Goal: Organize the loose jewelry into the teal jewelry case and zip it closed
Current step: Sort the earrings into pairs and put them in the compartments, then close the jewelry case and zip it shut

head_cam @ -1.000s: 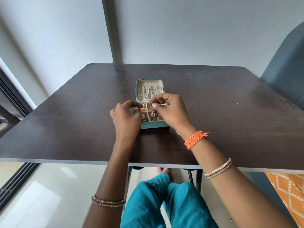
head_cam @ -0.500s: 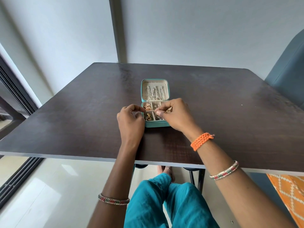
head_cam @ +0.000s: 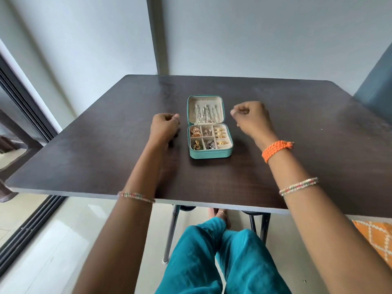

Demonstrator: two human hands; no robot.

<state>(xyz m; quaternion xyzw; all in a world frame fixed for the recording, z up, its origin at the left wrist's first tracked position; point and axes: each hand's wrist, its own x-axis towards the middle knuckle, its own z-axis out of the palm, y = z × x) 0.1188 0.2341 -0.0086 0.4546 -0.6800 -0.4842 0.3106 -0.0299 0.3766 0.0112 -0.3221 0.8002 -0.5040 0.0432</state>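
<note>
Teal case: the teal jewelry case (head_cam: 209, 152) is left open and flat on the dark wooden table (head_cam: 297, 128), its lid hinged away from the person.
Change: both hands have been drawn back from the tray, where they were pinching a piece half a second ago.
Left hand: the left hand (head_cam: 164, 127) is held just left of the case, fingers curled in; nothing is seen between them.
Right hand: the right hand (head_cam: 251, 116) is raised to the right of the lid, fingers folded loosely, apparently empty.
Contents: chains (head_cam: 204, 113) are hung in the lid; earrings (head_cam: 196, 132) and gold rings (head_cam: 220, 134) are sorted by compartment.
Meaning: no loose jewelry is seen on the table, so sorting is judged done; folding the lid and zipping remain.
</note>
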